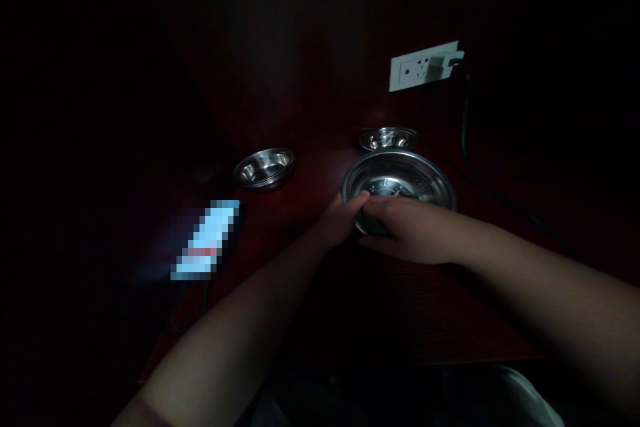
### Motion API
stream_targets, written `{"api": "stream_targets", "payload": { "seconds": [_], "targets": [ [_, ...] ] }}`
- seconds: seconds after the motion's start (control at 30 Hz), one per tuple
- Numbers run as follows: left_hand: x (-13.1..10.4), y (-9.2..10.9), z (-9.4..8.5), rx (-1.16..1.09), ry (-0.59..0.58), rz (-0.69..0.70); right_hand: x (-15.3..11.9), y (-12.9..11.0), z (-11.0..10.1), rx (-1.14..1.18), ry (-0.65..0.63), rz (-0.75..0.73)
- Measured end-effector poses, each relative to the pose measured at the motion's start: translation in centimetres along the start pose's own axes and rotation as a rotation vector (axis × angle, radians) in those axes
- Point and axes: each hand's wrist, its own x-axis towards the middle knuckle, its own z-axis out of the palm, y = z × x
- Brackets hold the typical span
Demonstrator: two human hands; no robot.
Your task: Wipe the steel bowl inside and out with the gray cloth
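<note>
Left hand (pixel 344 219) and right hand (pixel 407 228) hold one metal bowl (pixel 425 180).

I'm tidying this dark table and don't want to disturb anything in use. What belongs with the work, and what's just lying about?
In use:
- large metal bowl, left hand and right hand at its near side
- probably smaller bowl at left and shallow dish behind

Apparently lying about:
- lit screen
- dark cable
</note>
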Motion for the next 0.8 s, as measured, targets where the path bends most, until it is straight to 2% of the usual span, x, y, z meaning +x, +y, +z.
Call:
{"api": "stream_targets", "payload": {
  "seconds": [0.43,0.63,0.8],
  "targets": [
    [0.27,-0.51,-0.16,-0.014,-0.017,0.047,0.09,0.50,0.24,0.047,0.030,-0.038],
    [0.54,-0.52,-0.21,-0.040,-0.021,0.064,0.41,0.58,0.44,0.112,0.094,-0.105],
    [0.49,-0.49,-0.25,-0.026,-0.024,0.047,0.63,1.03,0.78,0.116,0.168,-0.091]
  ]
}}
